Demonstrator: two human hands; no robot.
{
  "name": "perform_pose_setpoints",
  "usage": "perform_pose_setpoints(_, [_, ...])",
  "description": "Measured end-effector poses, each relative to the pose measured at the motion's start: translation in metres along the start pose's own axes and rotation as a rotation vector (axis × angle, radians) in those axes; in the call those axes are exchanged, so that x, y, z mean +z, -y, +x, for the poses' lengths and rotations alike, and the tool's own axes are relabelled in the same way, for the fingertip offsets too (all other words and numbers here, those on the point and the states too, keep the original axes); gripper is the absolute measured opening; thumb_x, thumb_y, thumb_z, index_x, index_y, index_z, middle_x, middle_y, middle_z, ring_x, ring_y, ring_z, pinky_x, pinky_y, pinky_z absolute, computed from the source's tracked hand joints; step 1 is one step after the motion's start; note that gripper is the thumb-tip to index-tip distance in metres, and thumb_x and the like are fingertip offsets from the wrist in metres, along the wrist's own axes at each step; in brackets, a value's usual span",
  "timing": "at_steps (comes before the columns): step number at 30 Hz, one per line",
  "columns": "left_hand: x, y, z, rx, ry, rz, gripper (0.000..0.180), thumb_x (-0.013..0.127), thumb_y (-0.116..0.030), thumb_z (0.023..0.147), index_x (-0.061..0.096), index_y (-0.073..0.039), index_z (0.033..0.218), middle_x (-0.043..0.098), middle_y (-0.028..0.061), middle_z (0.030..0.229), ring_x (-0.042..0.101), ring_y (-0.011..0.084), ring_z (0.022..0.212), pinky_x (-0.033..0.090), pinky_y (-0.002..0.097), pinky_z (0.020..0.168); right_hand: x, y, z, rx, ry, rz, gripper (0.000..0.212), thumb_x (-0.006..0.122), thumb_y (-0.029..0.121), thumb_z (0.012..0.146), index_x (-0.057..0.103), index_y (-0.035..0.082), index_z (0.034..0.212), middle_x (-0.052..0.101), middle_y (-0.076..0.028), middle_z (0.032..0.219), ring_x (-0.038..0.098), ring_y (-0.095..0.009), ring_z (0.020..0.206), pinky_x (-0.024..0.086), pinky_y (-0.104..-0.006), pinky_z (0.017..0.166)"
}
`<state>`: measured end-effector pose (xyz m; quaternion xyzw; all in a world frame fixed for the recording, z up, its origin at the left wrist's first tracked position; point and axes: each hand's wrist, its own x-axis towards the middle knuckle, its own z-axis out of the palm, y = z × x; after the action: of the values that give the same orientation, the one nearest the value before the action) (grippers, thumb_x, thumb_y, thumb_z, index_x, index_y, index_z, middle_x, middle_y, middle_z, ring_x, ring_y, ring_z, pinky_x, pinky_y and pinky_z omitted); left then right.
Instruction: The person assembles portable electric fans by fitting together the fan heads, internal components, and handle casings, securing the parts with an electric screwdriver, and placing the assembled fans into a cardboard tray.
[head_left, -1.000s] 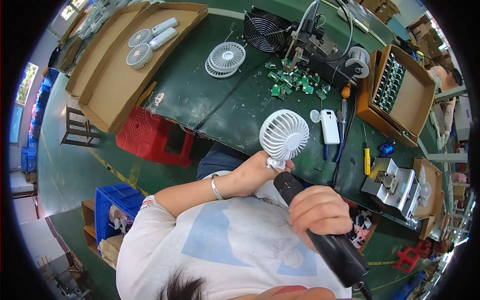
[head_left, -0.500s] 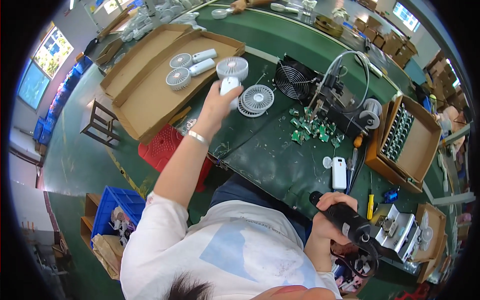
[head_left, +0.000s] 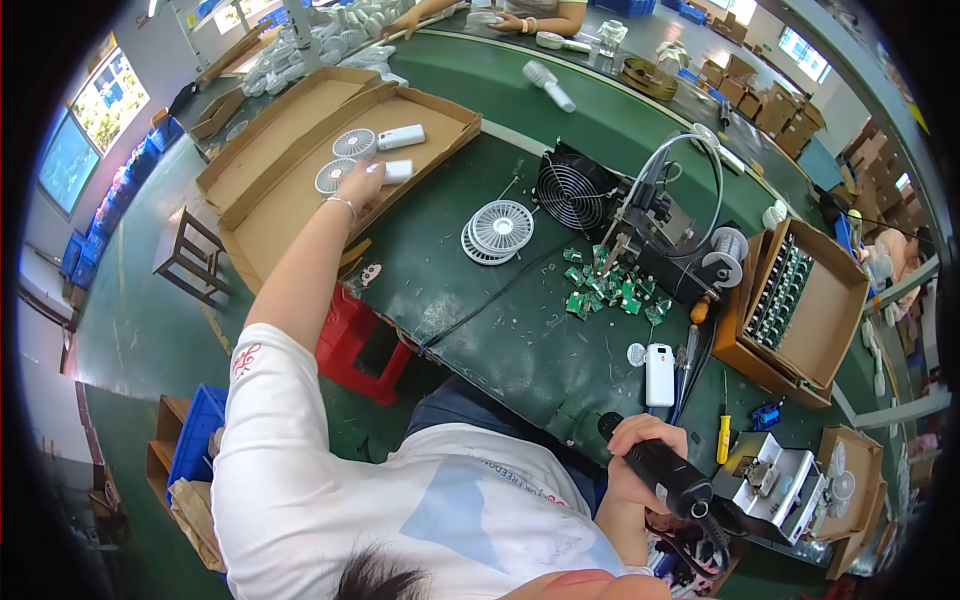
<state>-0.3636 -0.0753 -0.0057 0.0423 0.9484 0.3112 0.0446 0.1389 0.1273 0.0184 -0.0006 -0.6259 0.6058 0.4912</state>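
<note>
My left hand (head_left: pixel 362 188) reaches into the cardboard tray at the left, its fingers closed around the neck of a white handheld fan (head_left: pixel 398 172) with a round grey grille. Beside it in the tray lies a second handheld fan (head_left: pixel 402 137). My right hand (head_left: pixel 645 460) grips a black electric screwdriver (head_left: pixel 668 478) with a coiled cord, held at the table's near edge. Another handheld fan (head_left: pixel 549 85) lies on the green belt beyond the table. Round fan grilles (head_left: pixel 500 228) are stacked mid-table. A white handle casing (head_left: pixel 659 375) lies close to my right hand.
Small green circuit boards (head_left: pixel 615 290) lie heaped before a soldering stand (head_left: pixel 665 220) and a black cooling fan (head_left: pixel 575 190). At the right are a cardboard box (head_left: pixel 845 320) of parts, a yellow screwdriver (head_left: pixel 723 440) and a metal fixture (head_left: pixel 775 485). A red stool (head_left: pixel 360 345) stands below.
My left hand has let go of the fan it carried, which now lies on the belt. It has moved left into the tray onto another fan, which has turned slightly. My right hand still holds the screwdriver.
</note>
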Motion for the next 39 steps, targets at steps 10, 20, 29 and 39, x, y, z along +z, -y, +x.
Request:
perform_pose_setpoints(10, [-0.029,-0.047,-0.139,0.389,-0.150,-0.793,0.053,0.059,0.001,0.085,0.041,-0.012,0.132,0.061,0.0130,0.107,0.062,0.0232,0.093,0.052,0.0392,0.080,-0.002,-0.002,0.002,0.026,-0.012,0.019,0.087,0.039,0.086,0.073,0.049,0.000,0.089,0.051,-0.007,0.057,0.049,-0.018,0.046,0.039,-0.0279,0.044])
perform_pose_setpoints(20, [0.042,-0.095,-0.286,0.066,0.814,-1.345,0.035,0.054,-0.005,0.091,0.045,0.001,0.125,0.060,0.0139,0.115,0.062,0.0217,0.101,0.052,0.0354,0.086,0.004,0.006,0.003,0.173,0.008,-0.080,0.081,0.051,0.078,0.074,0.052,-0.001,0.089,0.054,-0.011,0.060,0.052,-0.021,0.051,0.040,-0.0310,0.050])
perform_pose_setpoints(29, [0.068,-0.091,-0.333,0.193,0.974,-1.374,0.046,0.055,-0.009,0.093,0.036,-0.004,0.134,0.058,0.0145,0.119,0.060,0.0217,0.104,0.050,0.0362,0.091,0.000,0.001,0.002,0.104,-0.031,-0.004,0.083,0.047,0.082,0.074,0.051,0.000,0.086,0.054,-0.010,0.060,0.052,-0.021,0.050,0.041,-0.0310,0.050])
perform_pose_setpoints(39, [0.070,-0.079,-0.342,0.044,1.121,-1.363,0.053,0.065,-0.007,0.075,0.040,-0.006,0.122,0.052,0.0070,0.101,0.056,0.0124,0.075,0.048,0.0261,0.068,0.001,-0.002,0.008,0.128,0.012,-0.044,0.087,0.043,0.085,0.073,0.050,0.000,0.089,0.054,-0.008,0.060,0.052,-0.019,0.050,0.041,-0.0293,0.049])
